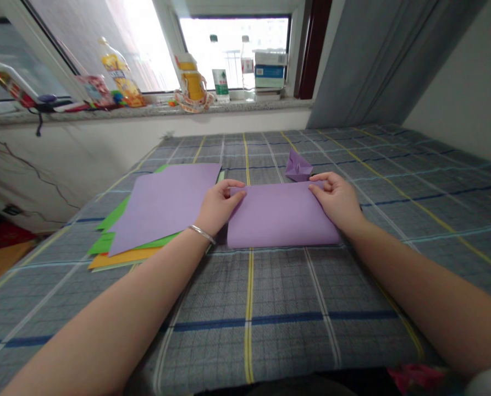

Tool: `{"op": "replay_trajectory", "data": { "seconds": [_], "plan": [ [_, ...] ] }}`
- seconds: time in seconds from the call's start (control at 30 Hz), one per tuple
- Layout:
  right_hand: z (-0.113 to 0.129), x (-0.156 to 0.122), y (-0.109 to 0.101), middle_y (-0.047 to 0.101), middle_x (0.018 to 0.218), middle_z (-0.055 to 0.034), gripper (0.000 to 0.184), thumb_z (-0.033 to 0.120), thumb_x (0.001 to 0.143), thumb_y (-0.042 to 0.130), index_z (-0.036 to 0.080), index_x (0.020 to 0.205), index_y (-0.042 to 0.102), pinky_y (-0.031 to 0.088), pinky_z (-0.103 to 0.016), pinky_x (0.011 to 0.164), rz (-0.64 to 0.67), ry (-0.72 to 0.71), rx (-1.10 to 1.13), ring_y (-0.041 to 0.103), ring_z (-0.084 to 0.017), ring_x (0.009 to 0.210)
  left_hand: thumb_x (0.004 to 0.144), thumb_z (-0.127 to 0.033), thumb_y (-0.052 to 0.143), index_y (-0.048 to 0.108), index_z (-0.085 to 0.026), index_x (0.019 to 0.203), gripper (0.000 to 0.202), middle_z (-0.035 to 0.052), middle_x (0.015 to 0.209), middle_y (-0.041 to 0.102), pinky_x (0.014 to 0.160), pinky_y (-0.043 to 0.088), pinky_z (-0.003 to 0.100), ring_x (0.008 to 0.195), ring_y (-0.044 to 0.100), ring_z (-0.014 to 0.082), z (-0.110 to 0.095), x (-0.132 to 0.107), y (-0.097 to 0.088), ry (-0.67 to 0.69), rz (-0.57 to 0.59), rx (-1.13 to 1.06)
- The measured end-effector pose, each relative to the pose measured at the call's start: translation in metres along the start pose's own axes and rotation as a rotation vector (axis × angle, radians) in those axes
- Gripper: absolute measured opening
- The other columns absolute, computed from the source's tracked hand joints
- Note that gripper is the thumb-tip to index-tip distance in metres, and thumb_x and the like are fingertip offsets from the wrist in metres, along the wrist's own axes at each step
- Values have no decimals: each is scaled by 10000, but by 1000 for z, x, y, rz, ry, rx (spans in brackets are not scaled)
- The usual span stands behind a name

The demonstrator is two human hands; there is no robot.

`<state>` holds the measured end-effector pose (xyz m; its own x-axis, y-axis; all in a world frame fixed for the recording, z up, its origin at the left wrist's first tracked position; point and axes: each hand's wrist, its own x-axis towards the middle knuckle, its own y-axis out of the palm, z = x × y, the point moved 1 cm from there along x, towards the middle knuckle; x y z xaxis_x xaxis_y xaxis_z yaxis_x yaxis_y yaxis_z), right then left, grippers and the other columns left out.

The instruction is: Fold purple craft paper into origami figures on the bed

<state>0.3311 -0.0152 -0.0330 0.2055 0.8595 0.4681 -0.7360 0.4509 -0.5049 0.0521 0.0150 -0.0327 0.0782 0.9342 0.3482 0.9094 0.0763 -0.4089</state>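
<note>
Papers (pixel 163 209) beside left hand (pixel 218 206), boat (pixel 298 166) beyond (right free)

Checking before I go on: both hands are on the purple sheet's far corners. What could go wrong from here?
The sheet lies on soft cloth, so the crease may come out uneven. The left hand and right hand hold only its far corners; the edges could misalign. The left wrist may nudge the stack.

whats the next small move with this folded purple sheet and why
Probably run a thumb along the rounded near edge of the folded purple paper sheet to crease it: left hand and right hand pin its far corners, and that fold looks soft.
</note>
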Motion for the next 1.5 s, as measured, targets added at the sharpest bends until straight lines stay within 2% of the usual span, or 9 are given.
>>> {"op": "replay_trajectory", "data": {
  "seconds": [0.1, 0.23, 0.43, 0.57, 0.77, 1.0, 1.2, 1.5],
  "plan": [
    [-1, 3, 4, 625, 699, -12, 169, 308, 775, 644, 235, 919, 696, 427, -333, 640, 63, -55, -158, 567, -188, 647, 722, -310, 688, 705, -200, 873, 188, -20, 604, 557, 514, 306, 244, 546, 465, 131, 10, 6, -1, -11, 85, 125],
    [-5, 7, 11, 678, 740, -26, 147, 272, 777, 641, 241, 896, 721, 458, -360, 702, 196, -88, -311, 616, -221, 716, 693, -251, 699, 714, -200, 814, 132, 7, 690, 642, 602, 378, 278, 636, 546, 170, 16, 10, -1, -28, 144, 206],
    [-7, 12, 17, 712, 807, -52, 182, 259, 788, 642, 222, 941, 733, 475, -363, 730, 234, -111, -386, 640, -238, 773, 656, -194, 703, 721, -215, 769, 115, 0, 664, 637, 663, 404, 298, 650, 540, 181, 18, 15, 4, -34, 133, 217],
    [-9, 18, 21, 719, 836, -61, 191, 261, 794, 647, 199, 952, 734, 468, -353, 737, 281, -106, -440, 638, -233, 779, 636, -179, 700, 718, -206, 750, 118, -11, 610, 593, 642, 398, 281, 627, 516, 166, 22, 22, 8, -60, 136, 205],
    [-8, 21, 20, 714, 841, -55, 210, 260, 805, 638, 186, 982, 721, 447, -316, 719, 291, -97, -462, 628, -207, 771, 741, -255, 658, 720, -178, 949, 231, -16, 636, 579, 613, 389, 250, 611, 511, 134, 22, 23, 6, -133, 191, 291],
    [-3, 19, 18, 718, 850, -54, 198, 264, 814, 636, 187, 975, 722, 441, -311, 741, 247, -94, -472, 630, -207, 789, 768, -263, 653, 724, -168, 985, 248, 31, 814, 691, 672, 447, 265, 719, 595, 159, 23, 21, 6, -134, 172, 294],
    [-7, 22, 20, 719, 838, -55, 186, 250, 811, 644, 181, 962, 729, 446, -314, 754, 285, -98, -505, 635, -208, 793, 796, -252, 653, 732, -190, 987, 216, 36, 850, 711, 789, 473, 299, 804, 626, 180, 18, 22, 10, -84, 187, 490],
    [-12, 26, 23, 730, 914, -80, 176, 258, 815, 645, 180, 940, 742, 463, -316, 780, 369, -105, -559, 651, -221, 858, 826, -229, 629, 725, -200, 985, 189, 49, 948, 710, 868, 476, 313, 911, 628, 198, 19, 22, 13, 12, 236, 643]
  ]
}}
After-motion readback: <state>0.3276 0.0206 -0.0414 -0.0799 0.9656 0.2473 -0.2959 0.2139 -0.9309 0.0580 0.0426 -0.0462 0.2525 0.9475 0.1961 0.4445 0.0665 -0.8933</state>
